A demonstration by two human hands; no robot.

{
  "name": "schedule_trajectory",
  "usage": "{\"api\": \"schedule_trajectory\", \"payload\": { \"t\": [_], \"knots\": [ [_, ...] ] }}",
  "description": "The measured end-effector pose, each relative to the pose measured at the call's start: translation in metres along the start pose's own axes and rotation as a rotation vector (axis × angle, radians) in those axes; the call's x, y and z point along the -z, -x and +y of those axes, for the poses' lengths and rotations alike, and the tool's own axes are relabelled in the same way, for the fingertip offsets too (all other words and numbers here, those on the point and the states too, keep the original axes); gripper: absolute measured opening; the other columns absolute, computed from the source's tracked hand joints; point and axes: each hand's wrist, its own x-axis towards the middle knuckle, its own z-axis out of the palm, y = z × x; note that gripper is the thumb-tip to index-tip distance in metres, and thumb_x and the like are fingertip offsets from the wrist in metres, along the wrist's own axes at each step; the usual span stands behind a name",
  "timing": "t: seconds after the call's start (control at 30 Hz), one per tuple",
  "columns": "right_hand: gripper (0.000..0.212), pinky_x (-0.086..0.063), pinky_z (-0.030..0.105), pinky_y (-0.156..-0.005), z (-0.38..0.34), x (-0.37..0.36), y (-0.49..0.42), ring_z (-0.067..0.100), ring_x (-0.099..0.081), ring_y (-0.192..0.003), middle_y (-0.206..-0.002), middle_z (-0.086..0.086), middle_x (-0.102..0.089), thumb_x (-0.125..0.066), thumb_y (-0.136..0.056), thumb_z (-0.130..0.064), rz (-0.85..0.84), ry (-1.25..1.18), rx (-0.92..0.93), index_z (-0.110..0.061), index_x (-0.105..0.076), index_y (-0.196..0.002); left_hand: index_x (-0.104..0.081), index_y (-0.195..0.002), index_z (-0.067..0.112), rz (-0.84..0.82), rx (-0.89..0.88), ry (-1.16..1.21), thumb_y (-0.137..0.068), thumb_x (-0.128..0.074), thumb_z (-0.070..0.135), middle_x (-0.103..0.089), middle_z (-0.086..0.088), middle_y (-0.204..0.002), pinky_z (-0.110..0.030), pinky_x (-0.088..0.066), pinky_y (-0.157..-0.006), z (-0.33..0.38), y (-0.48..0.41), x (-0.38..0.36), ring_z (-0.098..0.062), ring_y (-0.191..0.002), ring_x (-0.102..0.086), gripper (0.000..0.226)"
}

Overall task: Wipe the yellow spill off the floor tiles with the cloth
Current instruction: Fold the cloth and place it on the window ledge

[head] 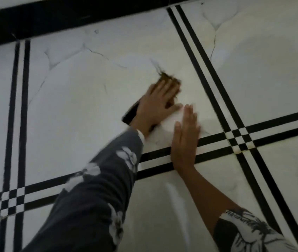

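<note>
Pressing down on a brown cloth with a frayed edge (170,80) with the left hand (155,108), fingers (163,89) spread wide and laid fairly flat over it, not curled round it as far as the blur allows. Cloth lying at 12 o'clock from the picture's centre, on a white marble-look floor tile (82,91) with thin grey veins. Brown fringe poking out past the fingertips at 1 o'clock of the hand. A dark strip (130,115) at 8 o'clock of the wrist, too blurred to tell cloth from shadow.

Resting flat on the same tile, the right hand (186,135), just beside the left at its 4 o'clock, with straight fingers close together, holding nothing, wrist crossing the double black border lines (155,153). Faint yellow staining (239,151) in the grout where the black lines cross, at 3 o'clock of the right hand, apart from the cloth.

Covering the left arm, a dark grey sleeve with white flowers (93,188).
</note>
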Motion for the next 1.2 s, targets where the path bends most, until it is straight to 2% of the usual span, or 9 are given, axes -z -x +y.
{"api": "schedule_trajectory", "payload": {
  "t": [0.13, 0.23, 0.33, 0.4, 0.5, 0.63, 0.83, 1.03, 1.2],
  "knots": [
    [0.050, 0.005, 0.043, -0.115, -0.005, 0.052, 0.008, 0.013, -0.007, -0.145, -0.156, -0.002, -0.017, -0.019, -0.100, -0.037, 0.079, 0.083, -0.327, -0.022, -0.016, -0.148, -0.023, -0.148, 0.018, -0.158, -0.388, -0.087, -0.091, -0.022, 0.035, -0.021, -0.002, -0.156, -0.043, -0.015, -0.117, 0.090, 0.073, -0.025, -0.021, -0.145, -0.014, 0.060],
    [0.050, 0.003, 0.045, -0.116, -0.017, 0.111, 0.029, 0.016, -0.008, -0.145, -0.156, 0.001, -0.018, -0.017, -0.101, -0.037, 0.054, 0.073, -0.603, -0.020, -0.016, -0.148, -0.044, -0.138, 0.024, -0.270, -0.356, 0.069, -0.090, -0.019, 0.028, -0.038, 0.002, -0.149, -0.041, -0.018, -0.115, 0.140, 0.129, -0.012, -0.019, -0.141, -0.028, 0.055],
    [0.058, -0.010, 0.048, -0.117, -0.037, 0.169, 0.055, 0.022, -0.017, -0.143, -0.155, 0.006, -0.021, -0.014, -0.097, -0.049, -0.128, -0.068, -0.865, -0.019, -0.019, -0.147, -0.054, -0.131, 0.016, -0.531, 0.105, 0.797, -0.100, -0.035, 0.021, -0.046, -0.003, -0.143, -0.027, -0.014, -0.115, 0.174, 0.157, 0.041, -0.013, -0.130, -0.039, 0.036],
    [0.055, -0.019, 0.042, -0.115, -0.063, 0.208, 0.070, 0.024, -0.027, -0.138, -0.151, 0.007, -0.030, -0.021, -0.098, -0.047, -0.144, -0.206, -1.000, -0.018, -0.028, -0.144, -0.061, -0.121, 0.009, -0.553, 0.486, 1.200, -0.099, -0.044, 0.021, -0.059, -0.010, -0.129, -0.029, -0.032, -0.110, 0.191, 0.171, 0.086, -0.016, -0.117, -0.053, 0.031],
    [0.040, -0.031, 0.031, -0.099, -0.128, 0.273, 0.080, 0.023, -0.044, -0.123, -0.133, 0.010, -0.048, -0.035, -0.100, -0.030, -0.243, -0.350, -1.084, -0.010, -0.046, -0.133, -0.065, -0.118, 0.008, -0.495, 0.699, 1.371, -0.096, -0.050, 0.024, -0.066, -0.012, -0.118, -0.026, -0.045, -0.097, 0.217, 0.190, 0.176, -0.019, -0.107, -0.061, 0.031],
    [0.026, -0.044, 0.033, -0.092, -0.241, 0.354, 0.088, 0.024, -0.059, -0.100, -0.113, 0.016, -0.064, -0.047, -0.096, -0.030, -0.442, -0.320, -1.027, -0.013, -0.065, -0.089, -0.070, -0.109, 0.010, -0.266, 0.856, 1.508, -0.088, -0.062, 0.015, -0.071, -0.009, -0.104, -0.028, -0.053, -0.087, 0.255, 0.212, 0.337, -0.023, -0.099, -0.067, 0.023],
    [0.039, -0.035, 0.015, -0.058, -0.452, 0.500, 0.091, 0.025, -0.057, -0.106, -0.122, 0.013, -0.061, -0.043, -0.097, -0.035, -0.601, -0.385, -0.861, -0.007, -0.059, -0.119, -0.063, -0.109, 0.014, 0.021, 0.902, 1.508, -0.083, -0.063, -0.004, -0.071, -0.007, -0.089, -0.020, -0.055, -0.062, 0.322, 0.233, 0.598, -0.018, -0.078, -0.069, 0.033],
    [0.038, -0.042, 0.034, -0.098, -0.578, 0.630, 0.099, 0.024, -0.061, -0.100, -0.118, 0.013, -0.064, -0.052, -0.093, -0.034, -0.587, -0.477, -0.607, -0.003, -0.061, -0.111, -0.071, -0.093, 0.007, 0.234, 0.685, 1.428, -0.082, -0.059, -0.005, -0.071, -0.015, -0.095, -0.031, -0.057, -0.073, 0.389, 0.266, 0.772, -0.026, -0.087, -0.068, 0.020],
    [0.016, -0.042, 0.028, -0.086, -0.632, 0.722, 0.131, 0.022, -0.061, -0.091, -0.105, 0.011, -0.064, -0.060, -0.090, -0.024, -0.549, -0.480, -0.287, -0.009, -0.060, -0.093, -0.069, -0.096, 0.003, 0.344, 0.482, 1.403, -0.082, -0.063, -0.002, -0.073, -0.007, -0.088, -0.019, -0.053, -0.066, 0.439, 0.300, 0.857, -0.015, -0.080, -0.070, 0.016]
  ]
}}
